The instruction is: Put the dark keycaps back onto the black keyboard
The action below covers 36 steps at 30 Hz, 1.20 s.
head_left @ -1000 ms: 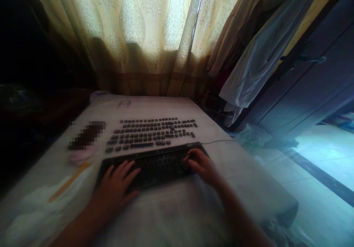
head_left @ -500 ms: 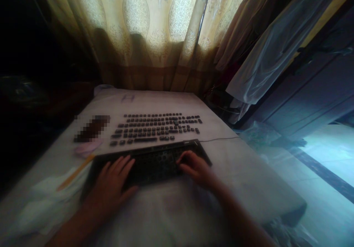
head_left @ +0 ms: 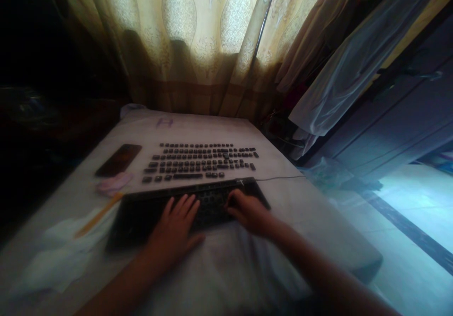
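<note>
A black keyboard base (head_left: 138, 217) with its keycaps taken off lies slightly aslant on the cloth-covered table. My left hand (head_left: 175, 224) rests on its middle, palm down, fingers stretched out and thumb apart. Over the right part of the keyboard my right hand (head_left: 246, 210) is closed in a pinch, fingertips near the bare key area. What it pinches, if anything, is too dark and small to make out. Just behind the keyboard, the loose black keycaps (head_left: 191, 156) lie in several rows, with a long space bar (head_left: 187, 176) at the front.
Left of the keyboard are a dark phone (head_left: 119, 160), a pink cloth (head_left: 115, 183), an orange stick-like thing (head_left: 99, 215) and crumpled white material (head_left: 60, 250). A cable (head_left: 279, 178) runs off right. Behind the table hangs a patterned curtain (head_left: 212, 33).
My left hand has slid to the right, from the keyboard's left part to its middle. The right hand stays pinched in nearly the same place. The view has shifted slightly.
</note>
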### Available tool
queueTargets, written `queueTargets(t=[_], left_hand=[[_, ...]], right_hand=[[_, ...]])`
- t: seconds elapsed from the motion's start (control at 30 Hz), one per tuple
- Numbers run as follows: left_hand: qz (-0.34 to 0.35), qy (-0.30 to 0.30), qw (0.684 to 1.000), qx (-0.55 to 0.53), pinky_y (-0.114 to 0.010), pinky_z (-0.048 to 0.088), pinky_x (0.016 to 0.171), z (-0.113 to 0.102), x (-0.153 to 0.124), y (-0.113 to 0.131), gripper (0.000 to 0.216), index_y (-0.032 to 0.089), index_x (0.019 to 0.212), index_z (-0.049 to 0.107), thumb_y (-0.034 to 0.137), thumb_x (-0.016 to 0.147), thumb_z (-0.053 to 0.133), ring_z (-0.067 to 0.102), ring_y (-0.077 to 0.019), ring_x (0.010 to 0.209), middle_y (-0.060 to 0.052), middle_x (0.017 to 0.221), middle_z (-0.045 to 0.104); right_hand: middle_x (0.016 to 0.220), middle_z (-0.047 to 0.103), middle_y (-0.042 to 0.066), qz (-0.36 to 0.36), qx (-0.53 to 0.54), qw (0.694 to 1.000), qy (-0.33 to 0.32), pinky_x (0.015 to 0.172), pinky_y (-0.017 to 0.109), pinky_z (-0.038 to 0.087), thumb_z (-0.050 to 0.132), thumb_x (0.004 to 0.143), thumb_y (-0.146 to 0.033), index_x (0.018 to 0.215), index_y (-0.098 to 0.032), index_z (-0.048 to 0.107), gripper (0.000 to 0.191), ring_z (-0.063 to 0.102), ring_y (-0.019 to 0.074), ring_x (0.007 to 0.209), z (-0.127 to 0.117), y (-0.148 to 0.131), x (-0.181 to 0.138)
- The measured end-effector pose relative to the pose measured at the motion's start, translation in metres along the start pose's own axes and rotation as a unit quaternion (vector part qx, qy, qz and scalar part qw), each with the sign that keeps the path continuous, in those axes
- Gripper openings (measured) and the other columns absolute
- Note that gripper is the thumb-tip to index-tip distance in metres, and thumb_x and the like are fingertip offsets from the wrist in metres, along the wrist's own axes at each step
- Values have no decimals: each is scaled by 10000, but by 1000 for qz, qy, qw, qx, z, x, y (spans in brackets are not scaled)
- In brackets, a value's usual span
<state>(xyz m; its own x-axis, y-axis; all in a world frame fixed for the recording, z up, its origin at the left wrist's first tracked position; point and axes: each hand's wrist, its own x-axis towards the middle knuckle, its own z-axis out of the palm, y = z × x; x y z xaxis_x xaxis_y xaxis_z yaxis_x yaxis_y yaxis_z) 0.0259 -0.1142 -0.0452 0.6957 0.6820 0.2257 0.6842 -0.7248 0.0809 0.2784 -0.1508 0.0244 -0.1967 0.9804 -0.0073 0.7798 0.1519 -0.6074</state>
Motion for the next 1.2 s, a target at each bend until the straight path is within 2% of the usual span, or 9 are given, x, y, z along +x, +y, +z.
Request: queueTargets(t=[0.17,0.3,0.53,0.8,0.97,1.2], left_hand=[[-10,3,1000,-8,-540,146,1153,0,0,2,704,200,1464,382,605,890,445,344,-319,1402,-124,1518,404],[-14,0,1000,-7,-541,145,1152,-1,1,3,697,190,1455,399,598,891,446,340,-319,1404,-132,1514,407],[-14,5,1000,-2,-533,167,1150,-2,1,4,691,208,1448,410,607,885,455,360,-309,1395,-114,1512,415],[-12,7,1000,3,-540,182,1142,-2,2,4,683,193,1438,421,587,882,468,357,-312,1395,-121,1507,420],[-18,-4,1000,7,-539,180,1144,-3,3,5,682,190,1445,412,576,886,469,344,-309,1403,-116,1519,400],[-21,-14,1000,11,-541,167,1147,-3,2,6,682,187,1460,392,565,895,445,327,-313,1411,-109,1532,380]], right_hand=[[901,710,45,11,13,999,44,722,287,477,576,851,-116,965,-214,511,163,684,203,824,11,1,-7],[932,710,37,12,-35,999,40,735,270,470,561,855,-107,969,-228,544,168,689,192,854,25,3,-15],[911,712,27,-18,-36,998,46,742,277,489,595,827,-107,978,-220,518,204,692,186,836,22,11,-4],[928,717,66,-44,-70,993,90,803,321,498,592,802,-93,949,-208,530,196,688,215,886,36,21,-12],[890,726,41,-19,27,995,90,749,309,519,573,820,-146,949,-228,476,181,706,204,829,28,17,-8],[877,747,48,-15,206,953,221,763,350,558,548,837,-256,963,-244,447,161,720,206,804,54,29,-16]])
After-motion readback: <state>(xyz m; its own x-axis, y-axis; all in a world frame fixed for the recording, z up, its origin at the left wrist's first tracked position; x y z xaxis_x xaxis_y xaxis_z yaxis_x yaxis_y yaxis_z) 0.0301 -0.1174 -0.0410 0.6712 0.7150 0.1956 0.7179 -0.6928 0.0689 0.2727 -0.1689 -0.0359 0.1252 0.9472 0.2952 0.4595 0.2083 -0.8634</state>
